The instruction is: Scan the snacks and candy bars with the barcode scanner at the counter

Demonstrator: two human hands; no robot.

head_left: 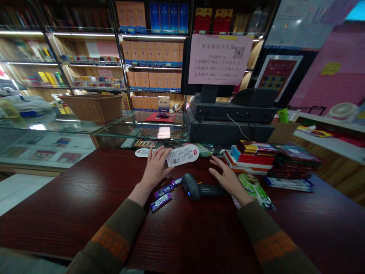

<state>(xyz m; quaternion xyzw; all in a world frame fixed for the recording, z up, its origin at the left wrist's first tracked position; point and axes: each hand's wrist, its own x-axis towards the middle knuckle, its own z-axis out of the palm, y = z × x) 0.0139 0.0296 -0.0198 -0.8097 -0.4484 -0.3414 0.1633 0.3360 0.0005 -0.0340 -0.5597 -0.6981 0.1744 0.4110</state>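
My left hand [155, 168] lies flat-fingered on the dark red wooden counter [71, 194], its fingertips at the edge of a white printed card [182, 155]. A second white card [142, 152] sits just beyond those fingers. My right hand [228, 178] rests open with spread fingers, holding nothing, just right of a black handheld barcode scanner [198, 188] lying on its side. Several purple gum packets [163, 191] lie below my left hand. A green printed snack bag [253, 191] lies under my right fingers' side, close to my wrist.
Stacks of boxed and wrapped goods [251, 156] stand at the counter's right. Behind it are a glass display case [134, 133], a black register stand [230, 121] with a pink paper sign [220, 59], a wicker basket [91, 107], and shelves of orange boxes [151, 53].
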